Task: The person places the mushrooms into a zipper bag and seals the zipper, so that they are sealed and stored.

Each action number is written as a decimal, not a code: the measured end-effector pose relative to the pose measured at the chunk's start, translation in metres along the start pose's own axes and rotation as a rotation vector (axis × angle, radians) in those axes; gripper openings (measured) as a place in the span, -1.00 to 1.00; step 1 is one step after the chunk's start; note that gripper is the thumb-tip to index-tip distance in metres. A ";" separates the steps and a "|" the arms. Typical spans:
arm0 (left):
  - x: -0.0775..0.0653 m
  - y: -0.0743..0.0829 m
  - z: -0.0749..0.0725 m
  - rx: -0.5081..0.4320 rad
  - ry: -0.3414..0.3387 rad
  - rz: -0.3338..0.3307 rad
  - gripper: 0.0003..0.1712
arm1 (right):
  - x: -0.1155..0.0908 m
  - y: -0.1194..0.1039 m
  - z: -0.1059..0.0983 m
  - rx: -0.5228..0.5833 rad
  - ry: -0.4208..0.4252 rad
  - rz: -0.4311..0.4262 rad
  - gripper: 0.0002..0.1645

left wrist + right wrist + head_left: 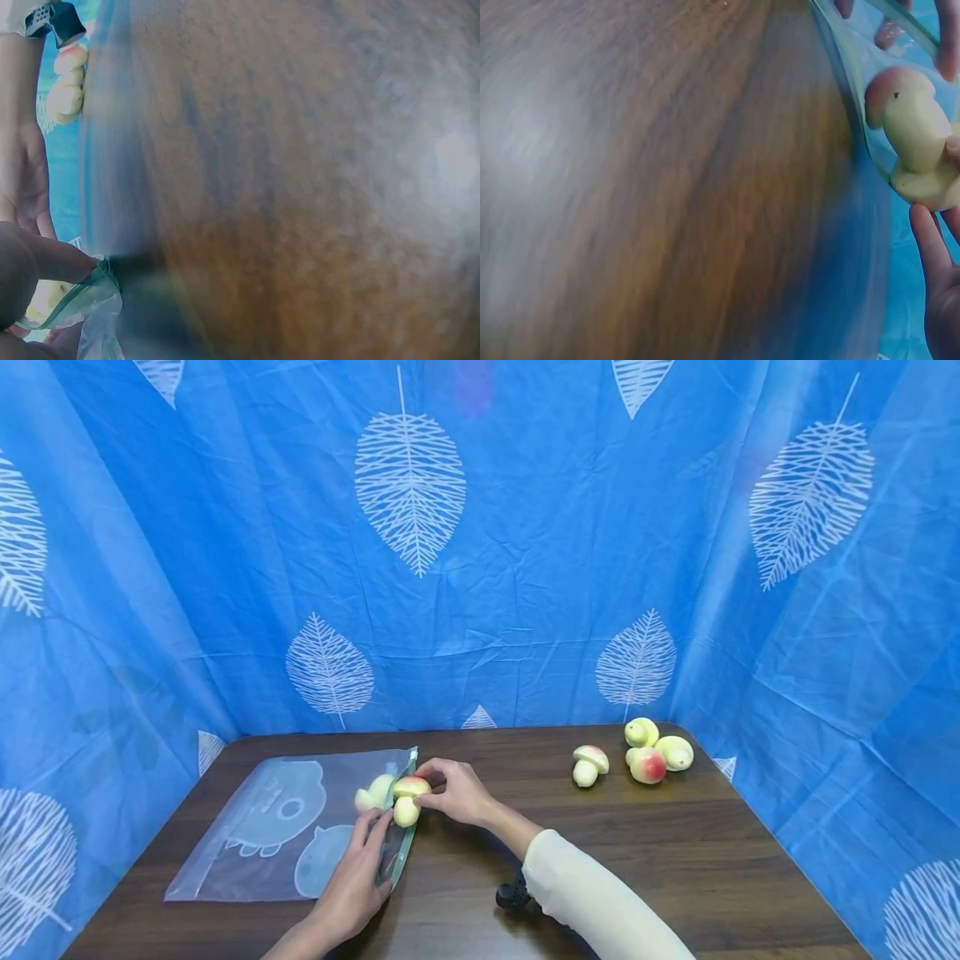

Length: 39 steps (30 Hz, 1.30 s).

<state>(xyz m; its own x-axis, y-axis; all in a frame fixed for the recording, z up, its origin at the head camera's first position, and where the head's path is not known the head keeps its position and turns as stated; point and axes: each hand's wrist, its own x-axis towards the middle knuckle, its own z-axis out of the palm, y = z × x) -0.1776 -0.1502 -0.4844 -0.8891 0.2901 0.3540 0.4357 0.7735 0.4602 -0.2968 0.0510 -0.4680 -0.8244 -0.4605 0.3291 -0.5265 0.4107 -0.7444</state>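
A clear zip bag (341, 768) with cartoon prints and a green zip edge lies flat on the left of the table, its mouth to the right. My left hand (351, 881) pinches the lower part of the mouth; the left wrist view shows the thumb on the green zip strip (86, 283). Between the thumb and fingers of my right hand (463, 793) is a toy mushroom (407, 811), pale with a reddish cap, held at the bag's opening. Another pale mushroom (372, 795) shows through the plastic, just inside the mouth.
On the right of the brown table (600, 852) lies one toy mushroom (590, 764). Farther back right, a small cluster of pale mushrooms (675, 753) sits near the edge. A black device (513, 893) shows under the right wrist. A blue leaf-print curtain (525, 568) surrounds the table.
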 end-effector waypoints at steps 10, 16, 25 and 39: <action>-0.001 0.000 0.001 0.008 0.024 0.070 0.15 | 0.009 0.003 0.017 -0.076 0.098 0.036 -0.69; -0.001 0.000 0.000 0.005 0.021 0.082 0.16 | 0.013 0.005 0.024 -0.094 0.138 0.069 -0.70; 0.000 0.000 0.000 0.008 0.029 0.099 0.17 | 0.014 0.003 0.032 -0.044 0.207 0.156 -0.71; -0.001 0.000 0.001 0.004 0.017 0.112 0.17 | 0.016 -0.009 0.045 0.045 0.218 0.249 -0.91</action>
<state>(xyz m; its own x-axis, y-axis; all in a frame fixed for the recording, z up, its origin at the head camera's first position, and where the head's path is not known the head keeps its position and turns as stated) -0.1772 -0.1497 -0.4852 -0.8321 0.3657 0.4169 0.5319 0.7390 0.4135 -0.2954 0.0044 -0.4823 -0.9543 -0.1689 0.2467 -0.2974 0.4523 -0.8408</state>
